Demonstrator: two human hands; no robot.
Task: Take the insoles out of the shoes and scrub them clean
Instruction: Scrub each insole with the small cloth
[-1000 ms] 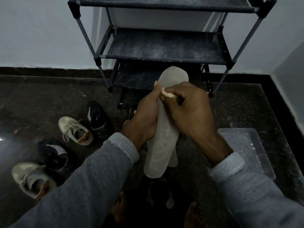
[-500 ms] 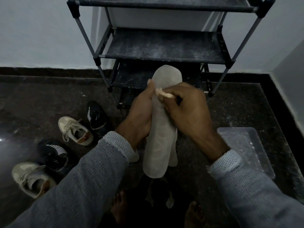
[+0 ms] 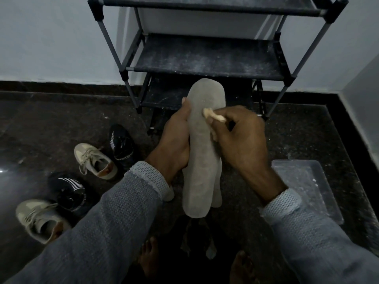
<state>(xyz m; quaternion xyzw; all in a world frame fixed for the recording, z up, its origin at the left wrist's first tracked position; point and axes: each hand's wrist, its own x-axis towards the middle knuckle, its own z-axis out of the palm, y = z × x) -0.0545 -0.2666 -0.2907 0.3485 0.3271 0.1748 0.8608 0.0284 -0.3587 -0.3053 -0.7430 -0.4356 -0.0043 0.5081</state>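
A long grey insole stands upright in front of me. My left hand grips its left edge, thumb up along the side near the toe. My right hand holds a small pale scrubbing tool and presses its tip on the upper part of the insole. A second pale insole shows behind the first, lower right. On the floor at the left lie two beige sneakers and two black shoes.
A black shoe rack with dusty shelves stands against the wall straight ahead. A clear plastic tray lies on the dark stone floor at the right. My bare feet are at the bottom, with some dark cloth between them.
My right hand has slid the scrubbing tool a little across the insole's upper part, and the insole has shifted slightly left. The left hand keeps its grip.
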